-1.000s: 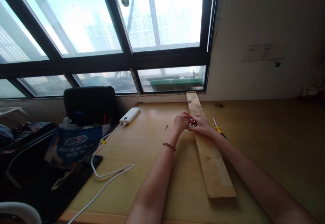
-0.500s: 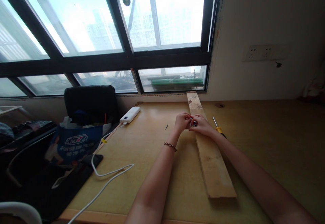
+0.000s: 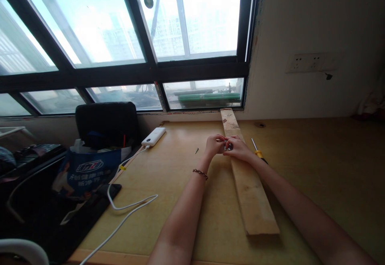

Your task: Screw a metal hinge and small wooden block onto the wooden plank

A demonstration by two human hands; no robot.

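Observation:
Over the wooden board (image 3: pixel 252 195) my two hands meet, fingertips close together. My right hand (image 3: pixel 240 149) is closed on a small shiny metal part (image 3: pixel 230 146), round-looking and mostly covered by fingers, so its kind cannot be made out. My left hand (image 3: pixel 214 145) pinches at the same spot from the left; what lies between its fingertips is too small to name. A screw (image 3: pixel 197 150) lies on the table left of my left hand. Just beyond my right wrist rests a screwdriver (image 3: pixel 259 154) with a yellow and black handle, partly hidden by my forearm.
A white power bank (image 3: pixel 153 136) with a white cable (image 3: pixel 132 207) lies along the left side of the table (image 3: pixel 168 177). Left of it stands a black chair (image 3: pixel 106 122) with a blue bag (image 3: pixel 88 172). The board's far end reaches the window wall.
Both hands stay together over the board with only slight finger movement. The whole view has shifted very slightly; the screw, screwdriver and board lie as before.

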